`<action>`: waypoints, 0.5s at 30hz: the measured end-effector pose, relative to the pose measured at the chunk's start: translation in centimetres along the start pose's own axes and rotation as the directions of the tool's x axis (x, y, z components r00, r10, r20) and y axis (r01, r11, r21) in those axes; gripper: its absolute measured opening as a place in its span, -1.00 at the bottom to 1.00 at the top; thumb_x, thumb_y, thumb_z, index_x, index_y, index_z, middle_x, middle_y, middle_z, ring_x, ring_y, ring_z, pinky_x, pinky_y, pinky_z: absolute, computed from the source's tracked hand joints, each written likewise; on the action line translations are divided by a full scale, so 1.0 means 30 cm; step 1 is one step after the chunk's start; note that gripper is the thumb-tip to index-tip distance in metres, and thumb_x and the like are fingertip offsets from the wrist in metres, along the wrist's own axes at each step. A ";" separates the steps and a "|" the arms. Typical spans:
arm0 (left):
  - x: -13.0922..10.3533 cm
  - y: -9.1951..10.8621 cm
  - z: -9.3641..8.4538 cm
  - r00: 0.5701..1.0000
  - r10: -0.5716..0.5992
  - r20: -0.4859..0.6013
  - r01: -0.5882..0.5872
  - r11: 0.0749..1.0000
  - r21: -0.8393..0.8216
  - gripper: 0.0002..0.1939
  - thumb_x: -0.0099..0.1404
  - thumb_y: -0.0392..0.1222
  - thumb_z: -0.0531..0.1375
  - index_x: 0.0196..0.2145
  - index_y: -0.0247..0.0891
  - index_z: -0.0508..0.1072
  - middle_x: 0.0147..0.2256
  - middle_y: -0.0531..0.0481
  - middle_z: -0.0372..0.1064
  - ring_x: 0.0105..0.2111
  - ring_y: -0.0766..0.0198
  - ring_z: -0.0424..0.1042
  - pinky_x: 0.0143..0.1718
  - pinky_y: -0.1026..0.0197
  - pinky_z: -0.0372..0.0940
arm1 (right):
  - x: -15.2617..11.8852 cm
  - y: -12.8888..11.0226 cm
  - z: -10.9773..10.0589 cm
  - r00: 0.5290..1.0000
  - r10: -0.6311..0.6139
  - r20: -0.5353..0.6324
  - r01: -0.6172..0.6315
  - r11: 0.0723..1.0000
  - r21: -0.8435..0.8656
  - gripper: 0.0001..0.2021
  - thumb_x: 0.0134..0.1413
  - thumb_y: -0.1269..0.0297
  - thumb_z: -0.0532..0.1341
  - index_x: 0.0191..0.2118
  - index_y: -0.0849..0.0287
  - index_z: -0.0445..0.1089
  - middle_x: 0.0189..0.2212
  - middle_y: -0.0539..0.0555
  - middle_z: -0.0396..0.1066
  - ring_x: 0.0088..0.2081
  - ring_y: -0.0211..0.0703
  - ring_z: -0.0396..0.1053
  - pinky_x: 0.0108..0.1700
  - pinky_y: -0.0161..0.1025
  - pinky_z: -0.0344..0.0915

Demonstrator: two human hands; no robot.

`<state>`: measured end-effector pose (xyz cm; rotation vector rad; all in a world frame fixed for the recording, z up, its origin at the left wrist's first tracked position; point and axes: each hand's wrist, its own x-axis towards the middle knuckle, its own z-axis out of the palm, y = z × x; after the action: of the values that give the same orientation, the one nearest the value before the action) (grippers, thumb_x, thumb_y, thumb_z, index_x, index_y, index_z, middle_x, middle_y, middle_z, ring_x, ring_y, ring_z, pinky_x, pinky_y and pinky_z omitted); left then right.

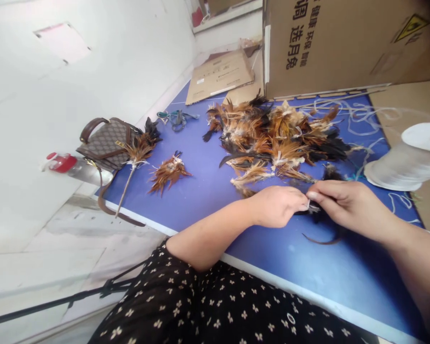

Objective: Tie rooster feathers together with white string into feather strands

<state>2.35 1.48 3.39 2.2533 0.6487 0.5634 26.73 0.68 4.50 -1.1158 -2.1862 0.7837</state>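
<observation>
Your L hand (280,207) & R hand (351,205) grips now pinch dark feathers (314,210), prob. light, delicate, best held nr white string (308,204).

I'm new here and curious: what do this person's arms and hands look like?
The left hand and right hand are gloveless, and both forearms are bare, with no cables visible. The black clothing carries small pale, flower-like motifs.
</observation>
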 end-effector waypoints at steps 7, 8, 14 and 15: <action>-0.001 -0.008 -0.026 0.879 -0.180 -0.442 0.175 0.983 -0.052 -0.64 0.66 -0.03 0.05 -0.20 -0.24 0.51 -0.25 -0.12 0.56 -0.24 0.18 0.51 -0.05 0.10 0.43 | -0.012 -0.038 0.076 0.988 -0.130 -0.079 0.131 0.991 0.007 -0.60 0.59 0.05 0.16 -0.36 0.07 0.37 -0.53 -0.06 0.26 -0.49 -0.22 0.22 -0.37 -0.23 0.21; -0.004 -0.016 -0.023 0.883 -0.176 -0.434 0.209 0.977 0.029 -0.65 0.66 -0.07 0.03 -0.20 -0.25 0.50 -0.24 -0.15 0.56 -0.21 0.15 0.52 0.00 0.06 0.44 | -0.017 -0.041 0.079 0.977 -0.197 -0.084 0.194 0.980 -0.050 -0.63 0.58 0.13 0.18 -0.36 0.07 0.35 -0.53 -0.06 0.25 -0.49 -0.22 0.23 -0.36 -0.22 0.20; -0.014 -0.025 -0.003 0.998 0.048 0.045 -0.055 0.983 0.178 -0.72 0.63 -0.21 0.06 -0.08 -0.26 0.57 -0.04 -0.22 0.62 -0.01 0.09 0.61 0.11 0.04 0.50 | -0.017 0.009 0.031 0.978 -0.174 -0.111 0.162 0.980 -0.113 -0.68 0.57 0.18 0.18 -0.31 0.10 0.42 -0.51 -0.04 0.36 -0.47 -0.24 0.31 -0.34 -0.26 0.24; -0.012 -0.024 0.000 0.996 0.086 -0.011 -0.083 0.987 0.135 -0.70 0.65 -0.17 0.05 -0.07 -0.26 0.57 -0.06 -0.21 0.63 -0.02 0.11 0.61 0.11 0.06 0.50 | -0.012 0.014 0.029 0.988 -0.107 -0.111 0.100 0.993 -0.070 -0.65 0.58 0.13 0.17 -0.33 0.10 0.41 -0.52 -0.05 0.34 -0.49 -0.25 0.28 -0.37 -0.28 0.24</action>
<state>1.87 1.73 2.80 2.4138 0.6181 0.5963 26.53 0.37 3.53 -1.0427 -2.1670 0.5935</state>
